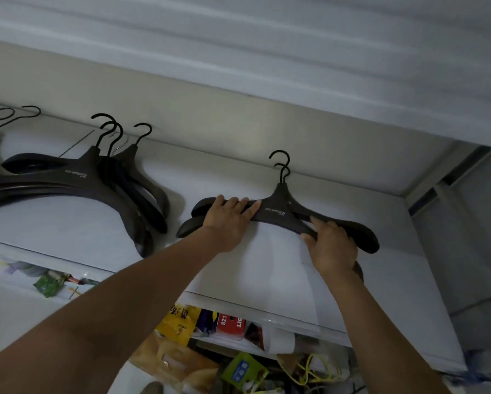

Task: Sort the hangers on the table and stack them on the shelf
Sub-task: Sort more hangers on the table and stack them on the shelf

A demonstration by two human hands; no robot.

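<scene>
A stacked pair of black plastic hangers [278, 212] is lying on the white flat shelf [224, 172], right of a heap of similar black hangers [76, 176].

Hangers [278, 214] under both grips: dark plastic, matt, smooth; hooks [282, 177] above: blk metal wire. Shelf [395, 223] below: white, smooth, slight sheen. Stack [76, 176] L of grips: same matt.

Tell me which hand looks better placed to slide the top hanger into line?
Probably the right hand: it grips the top hanger by one arm, while the left hand just lies flat on it.
</scene>
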